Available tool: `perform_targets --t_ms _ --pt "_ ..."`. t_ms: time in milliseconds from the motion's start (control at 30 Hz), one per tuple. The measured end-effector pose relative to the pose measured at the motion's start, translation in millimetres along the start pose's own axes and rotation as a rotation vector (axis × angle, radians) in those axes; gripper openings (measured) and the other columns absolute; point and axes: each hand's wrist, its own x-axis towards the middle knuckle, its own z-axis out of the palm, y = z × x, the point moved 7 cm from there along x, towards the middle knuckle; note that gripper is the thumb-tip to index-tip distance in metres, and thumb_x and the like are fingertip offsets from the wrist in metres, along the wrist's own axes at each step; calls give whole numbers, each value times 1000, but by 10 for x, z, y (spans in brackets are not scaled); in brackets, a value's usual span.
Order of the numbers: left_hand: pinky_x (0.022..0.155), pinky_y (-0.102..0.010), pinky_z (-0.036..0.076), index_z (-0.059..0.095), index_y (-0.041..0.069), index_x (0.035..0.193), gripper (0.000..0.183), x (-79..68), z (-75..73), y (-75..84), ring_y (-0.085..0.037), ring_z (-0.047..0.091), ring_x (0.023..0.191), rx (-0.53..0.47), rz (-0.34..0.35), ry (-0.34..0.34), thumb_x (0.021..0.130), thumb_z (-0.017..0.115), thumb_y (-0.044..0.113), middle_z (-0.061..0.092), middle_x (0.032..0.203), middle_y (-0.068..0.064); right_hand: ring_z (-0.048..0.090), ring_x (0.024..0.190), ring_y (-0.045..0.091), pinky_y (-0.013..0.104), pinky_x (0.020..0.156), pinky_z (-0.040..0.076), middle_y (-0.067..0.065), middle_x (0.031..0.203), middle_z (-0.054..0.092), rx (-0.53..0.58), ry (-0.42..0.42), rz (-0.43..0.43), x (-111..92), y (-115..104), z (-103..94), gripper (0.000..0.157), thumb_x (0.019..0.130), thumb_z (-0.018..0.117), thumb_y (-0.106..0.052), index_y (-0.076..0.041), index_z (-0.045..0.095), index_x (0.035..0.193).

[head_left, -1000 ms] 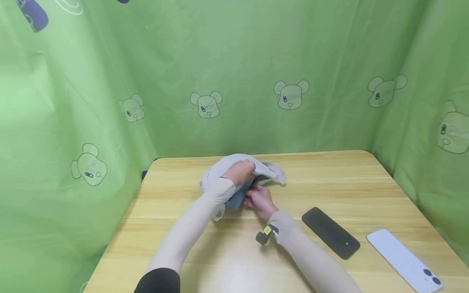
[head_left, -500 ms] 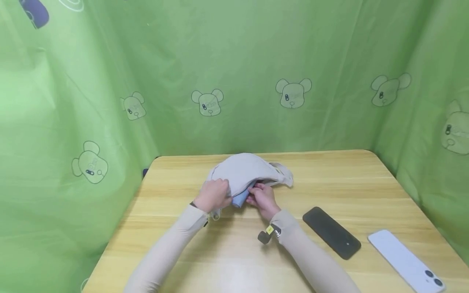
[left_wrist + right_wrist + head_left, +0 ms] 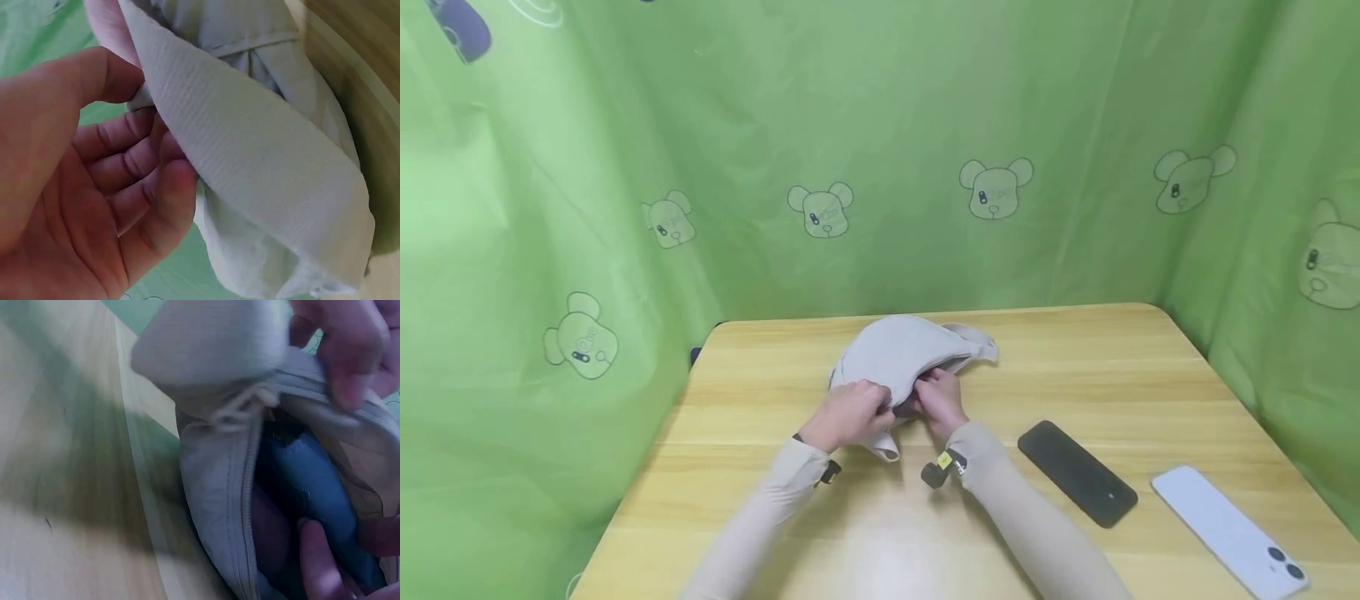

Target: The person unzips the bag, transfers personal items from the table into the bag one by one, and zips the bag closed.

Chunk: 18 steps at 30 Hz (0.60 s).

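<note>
A light grey zippered waist bag (image 3: 887, 354) lies at the back middle of the table, its mouth facing me. My left hand (image 3: 850, 412) pinches the edge of the opening at the bag's left. In the left wrist view, a ribbed strap (image 3: 231, 131) crosses in front of the fingertips. The fingers of my right hand (image 3: 942, 400) are inside the mouth. There, in the right wrist view, they hold a smooth blue rolled item (image 3: 312, 481) from both sides, between the zipper teeth (image 3: 247, 512) and the far lining. The item's lower end is hidden.
A black phone (image 3: 1078, 475) lies on the wooden table (image 3: 1075, 358) right of my right forearm. Farther right is a white phone (image 3: 1228, 533) with its camera lenses up. A green curtain (image 3: 910, 108) with bear heads surrounds the table's back and sides.
The left hand has come down from the top of the bag to the left of its opening. The blue item, earlier sticking out, has gone into the bag with the right fingers.
</note>
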Motion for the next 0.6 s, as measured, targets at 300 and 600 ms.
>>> perform_targets --t_ms 300,600 --pt "50 -20 37 51 20 66 30 33 37 25 -4 42 52 -142 -69 34 91 68 21 48 59 10 60 61 11 25 55 53 3 77 65 -88 5 -36 16 -50 22 40 80 54 13 14 67 118" --pt "50 -25 40 53 19 63 31 -30 30 -26 -9 47 52 -189 -193 61 88 69 25 51 57 9 59 58 12 23 52 53 2 70 62 -165 -96 -16 86 -47 140 30 76 53 15 15 68 102"
